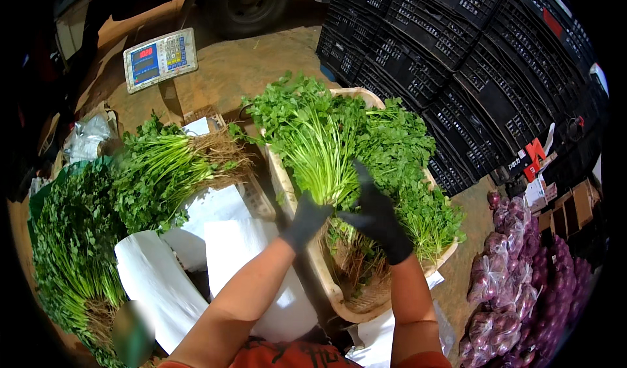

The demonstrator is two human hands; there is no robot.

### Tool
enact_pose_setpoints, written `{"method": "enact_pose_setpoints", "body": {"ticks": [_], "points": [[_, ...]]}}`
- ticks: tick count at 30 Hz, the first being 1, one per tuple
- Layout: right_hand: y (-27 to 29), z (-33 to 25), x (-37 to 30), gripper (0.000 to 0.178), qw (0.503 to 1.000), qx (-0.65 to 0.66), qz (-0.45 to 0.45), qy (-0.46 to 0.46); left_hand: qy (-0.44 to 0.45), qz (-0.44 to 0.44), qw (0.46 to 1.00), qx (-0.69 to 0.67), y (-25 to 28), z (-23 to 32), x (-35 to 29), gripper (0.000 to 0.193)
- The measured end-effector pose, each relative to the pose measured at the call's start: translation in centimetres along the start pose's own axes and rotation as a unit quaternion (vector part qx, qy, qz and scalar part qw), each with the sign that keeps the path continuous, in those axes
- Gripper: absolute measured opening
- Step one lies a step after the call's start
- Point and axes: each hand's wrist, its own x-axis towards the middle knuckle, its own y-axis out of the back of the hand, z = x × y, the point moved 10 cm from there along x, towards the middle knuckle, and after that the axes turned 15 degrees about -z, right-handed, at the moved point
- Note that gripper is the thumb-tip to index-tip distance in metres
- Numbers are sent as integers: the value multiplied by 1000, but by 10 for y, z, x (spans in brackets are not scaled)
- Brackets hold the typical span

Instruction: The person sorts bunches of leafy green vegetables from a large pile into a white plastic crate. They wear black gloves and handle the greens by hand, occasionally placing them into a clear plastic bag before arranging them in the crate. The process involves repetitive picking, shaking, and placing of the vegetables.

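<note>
My left hand [307, 222], in a dark grey glove, is closed around the lower end of a bunch of celery-like greens [321, 159], whose pale stems fan upward into leaves. Beside the bunch my right hand [377, 219], gloved the same, has its thumb and fingers spread apart. Both hands are over a long cream-coloured plastic tub [337, 297]. More leafy greens [398, 139] fill its far and right parts, and brown roots [359, 257] show near its close end. The root end of the held bunch is hidden by my left hand.
At left lie rooted bunches [163, 172] and a larger heap [68, 237] of greens, beside white sheets [160, 280]. A digital scale display [160, 60] stands at the back left. Stacked black crates [444, 61] rise behind the tub. Bagged red onions [499, 283] sit at right.
</note>
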Motion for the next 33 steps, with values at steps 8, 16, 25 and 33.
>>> {"method": "enact_pose_setpoints", "body": {"ticks": [8,16,25,33], "points": [[-42,1,6,47,973,-215,81,-27,-40,26,998,-51,4,20,-10,42],[-38,-6,-15,17,982,-90,168,19,-2,47,997,-57,8,5,-11,39],[-59,6,-10,15,982,-113,127,81,-20,31,999,23,10,-10,-4,37],[-76,19,9,21,951,226,-167,130,8,-44,987,-152,0,-5,-8,39]]}}
